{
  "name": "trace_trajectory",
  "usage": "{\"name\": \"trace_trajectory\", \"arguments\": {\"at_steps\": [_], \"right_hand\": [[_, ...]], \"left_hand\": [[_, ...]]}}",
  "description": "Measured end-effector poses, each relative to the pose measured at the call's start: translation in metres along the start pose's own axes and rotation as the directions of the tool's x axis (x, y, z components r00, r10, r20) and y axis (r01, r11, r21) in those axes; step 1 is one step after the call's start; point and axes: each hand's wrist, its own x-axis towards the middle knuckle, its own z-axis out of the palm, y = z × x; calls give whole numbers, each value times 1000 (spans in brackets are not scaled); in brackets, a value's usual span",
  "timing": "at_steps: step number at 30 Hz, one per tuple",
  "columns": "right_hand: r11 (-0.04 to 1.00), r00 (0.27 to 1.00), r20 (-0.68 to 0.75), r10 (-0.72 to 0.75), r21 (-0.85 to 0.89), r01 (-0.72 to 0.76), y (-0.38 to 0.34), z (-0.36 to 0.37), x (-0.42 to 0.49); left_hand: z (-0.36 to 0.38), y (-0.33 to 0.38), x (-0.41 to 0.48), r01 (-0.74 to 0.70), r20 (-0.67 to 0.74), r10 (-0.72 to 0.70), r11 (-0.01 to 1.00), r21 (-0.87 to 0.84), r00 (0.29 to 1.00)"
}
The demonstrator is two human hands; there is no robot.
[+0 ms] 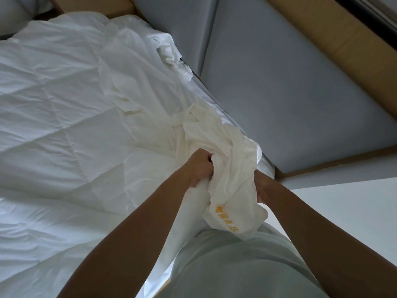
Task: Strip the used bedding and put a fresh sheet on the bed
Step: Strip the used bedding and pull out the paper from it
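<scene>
Crumpled white cotton sheet (223,147) bunched at the white quilted bed (64,125)'s right edge; left hand (199,166) fists it, fingers curled tight; right hand (262,190) fingers hidden under cloth, cannot tell; I read its length trailing away toward the far corner.

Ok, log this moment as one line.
step: stripping | left hand: grips bunched sheet | right hand: grips same sheet, partly hidden | quilt: spread out beneath sheet
</scene>
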Motion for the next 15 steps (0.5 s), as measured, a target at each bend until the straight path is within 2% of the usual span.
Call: {"name": "trace_trajectory", "arguments": {"at_steps": [4, 6, 7, 9, 10, 13, 15], "right_hand": [[998, 998, -26, -61, -27, 60, -8, 15, 4], [991, 992, -11, -128, 22, 129, -10, 27, 6], [987, 987, -10, -160, 30, 160, -8, 32, 7], [971, 970, -68, -235, -55, 231, -4, 43, 9], [951, 951, -104, -290, -137, 276, -3, 47, 8], [892, 911, -105, -398, -276, 358, 0, 57, 11], [868, 898, -109, -425, -332, 370, 0, 63, 9]], "left_hand": [[-10, -2, -1, 95, -7, -98, 974, -206, 995], [-21, -2, -1, 120, -81, -154, 939, -321, 985], [-26, -2, -1, 97, -167, -158, 940, -326, 973], [-28, 1, -6, 19, -351, -98, 975, -222, 931], [-24, 5, -10, -7, -389, -43, 992, -126, 920], [-2, 10, -24, -1, -307, 92, 959, 283, 947], [7, 6, -25, -13, -302, 147, 914, 405, 942]]}}
